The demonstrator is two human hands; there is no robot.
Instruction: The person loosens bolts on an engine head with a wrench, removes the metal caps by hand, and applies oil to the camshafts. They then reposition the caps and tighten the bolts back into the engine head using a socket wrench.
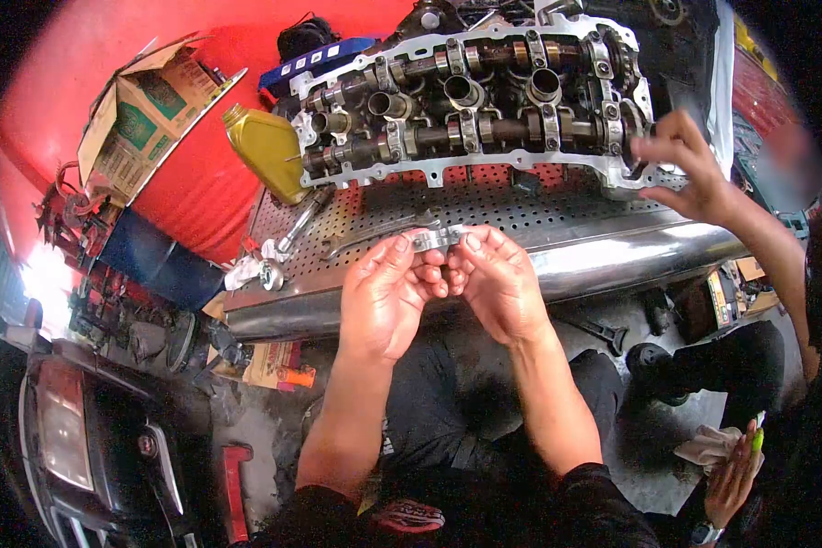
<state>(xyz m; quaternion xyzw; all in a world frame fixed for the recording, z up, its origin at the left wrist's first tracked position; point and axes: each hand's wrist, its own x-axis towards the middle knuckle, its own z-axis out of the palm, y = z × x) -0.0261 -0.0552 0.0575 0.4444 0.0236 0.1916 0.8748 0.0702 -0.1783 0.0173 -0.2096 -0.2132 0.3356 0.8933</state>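
A small silver camshaft bearing cap (438,239) is held level in front of me, just over the front part of the perforated metal bench (566,208). My left hand (381,297) is closed on its left end, thumb on top and fingers curled beneath. The right end is pinched by my right hand (502,294) in the same way. Behind them lies a cylinder head (411,172) with two camshafts (507,133), other bearing caps and several upright tubes. Wrenches (379,228) rest on the bench behind my left hand, partly hidden by it.
Another person's hand (694,173) is at the head's right end; a second hand (732,479), with a rag (703,447), is low at right. A yellow oil bottle (263,151), ratchet (303,222) and cardboard box (151,119) stand or lie left. A car (100,466) is lower left.
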